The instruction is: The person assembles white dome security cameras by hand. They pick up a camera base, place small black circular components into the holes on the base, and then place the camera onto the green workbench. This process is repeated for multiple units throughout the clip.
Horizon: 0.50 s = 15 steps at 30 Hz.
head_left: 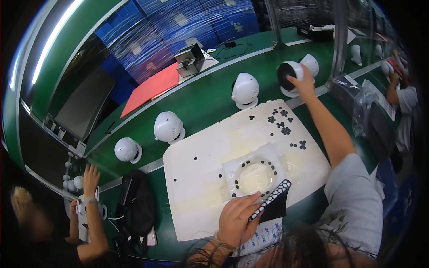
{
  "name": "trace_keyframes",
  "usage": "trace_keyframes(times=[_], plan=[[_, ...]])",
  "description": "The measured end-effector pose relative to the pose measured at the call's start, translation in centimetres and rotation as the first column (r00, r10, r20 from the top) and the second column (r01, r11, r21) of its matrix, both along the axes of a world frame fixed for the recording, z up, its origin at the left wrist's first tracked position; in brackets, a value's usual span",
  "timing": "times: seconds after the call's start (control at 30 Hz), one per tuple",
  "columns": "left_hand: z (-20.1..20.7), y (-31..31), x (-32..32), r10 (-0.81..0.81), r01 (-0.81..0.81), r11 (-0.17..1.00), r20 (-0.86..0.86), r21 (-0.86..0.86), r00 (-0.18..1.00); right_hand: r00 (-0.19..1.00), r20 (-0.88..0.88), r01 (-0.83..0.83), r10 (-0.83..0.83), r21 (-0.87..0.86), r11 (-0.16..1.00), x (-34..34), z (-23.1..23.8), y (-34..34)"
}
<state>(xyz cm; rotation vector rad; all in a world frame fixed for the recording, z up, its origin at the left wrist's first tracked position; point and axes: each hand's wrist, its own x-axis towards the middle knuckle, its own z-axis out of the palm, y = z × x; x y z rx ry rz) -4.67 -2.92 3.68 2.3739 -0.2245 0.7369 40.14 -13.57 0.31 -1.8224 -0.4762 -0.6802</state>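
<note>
Nearby, another white device point(312, 64) crowds the right fingers point(305, 71)

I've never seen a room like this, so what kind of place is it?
Probably a factory workshop: matching white round devices line a long green workbench, with plastic-wrapped blue boxes stacked behind.

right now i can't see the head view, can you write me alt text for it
A person's right hand grasps a white round-headed device with a black face on a green workbench, while the left hand holds a white-spotted black strip over a pale board. Black dots lie on the board, and more white devices stand nearby.
</note>
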Motion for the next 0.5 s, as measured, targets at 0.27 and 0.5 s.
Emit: trace_keyframes(times=[0.27, 0.5], plan=[[-0.1, 0.2, -0.6, -0.062, 0.063, 0.998, 0.019, -0.006, 0.998, 0.971, 0.004, 0.239, -0.239, -0.090, 0.967, -3.4, -0.5, -15.1], [0.0, -0.1, -0.9, -0.027, 0.026, 0.999, 0.058, 0.023, 0.998, 0.916, 0.384, 0.040, 0.113, -0.367, 0.929, -10.7, 4.6, -1.9]])
